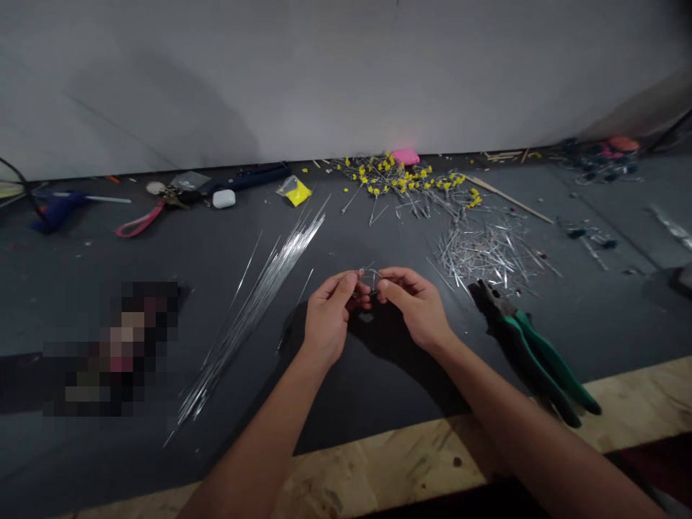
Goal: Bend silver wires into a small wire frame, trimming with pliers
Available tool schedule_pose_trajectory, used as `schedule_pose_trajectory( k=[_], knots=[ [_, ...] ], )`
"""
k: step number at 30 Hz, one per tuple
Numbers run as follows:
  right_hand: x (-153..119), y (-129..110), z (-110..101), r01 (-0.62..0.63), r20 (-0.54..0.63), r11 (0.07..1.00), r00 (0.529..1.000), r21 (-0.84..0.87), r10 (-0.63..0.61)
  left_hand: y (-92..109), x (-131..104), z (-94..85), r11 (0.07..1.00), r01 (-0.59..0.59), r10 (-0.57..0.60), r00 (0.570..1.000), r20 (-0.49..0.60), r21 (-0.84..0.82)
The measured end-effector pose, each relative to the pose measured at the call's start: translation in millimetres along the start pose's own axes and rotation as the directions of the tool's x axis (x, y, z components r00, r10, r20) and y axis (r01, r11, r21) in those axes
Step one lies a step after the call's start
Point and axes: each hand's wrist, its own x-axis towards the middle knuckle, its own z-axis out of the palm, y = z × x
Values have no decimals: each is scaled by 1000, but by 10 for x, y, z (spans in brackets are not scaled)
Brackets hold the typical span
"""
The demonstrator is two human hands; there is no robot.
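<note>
Between my two hands is a small piece of bent silvery wire (pixel 368 272), raised over the dark tabletop. My left hand (pixel 331 310) pinches its left side between thumb and fingers. On its other side, my right hand (pixel 415 303) grips the wire with thumb and forefinger. The exact shape of the wire is partly hidden by the fingertips. A bundle of long straight wires (pixel 259 303) lies to the left of my left hand, with one separate wire (pixel 295 310) closer in. Right of my right hand lie green-handled pliers (pixel 533 353) and a heap of short cut wires (pixel 484 252).
Wire pieces with yellow tips (pixel 400 176) pile up near the wall, beside a pink packet (pixel 405 156) and a yellow packet (pixel 297 192). At the left are a blue glue gun (pixel 62 209), keys with a pink strap (pixel 141 222) and a white case (pixel 223 199). A wooden stick (pixel 511 200) lies back right.
</note>
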Motion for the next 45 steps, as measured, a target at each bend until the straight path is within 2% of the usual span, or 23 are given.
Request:
schedule_pose_trajectory(
  k=[10,32,45],
  knots=[
    [19,17,-18,-16,8,998,1000,61,16,-3,-3,-5,1000,4,-4,1000,13,8],
    [19,37,-22,-7,-9,998,1000,56,8,-6,-6,-8,1000,-9,8,1000,9,16],
    [17,47,-31,-29,44,992,999,125,24,-2,-7,-4,1000,-2,2,1000,10,-22]
  ],
)
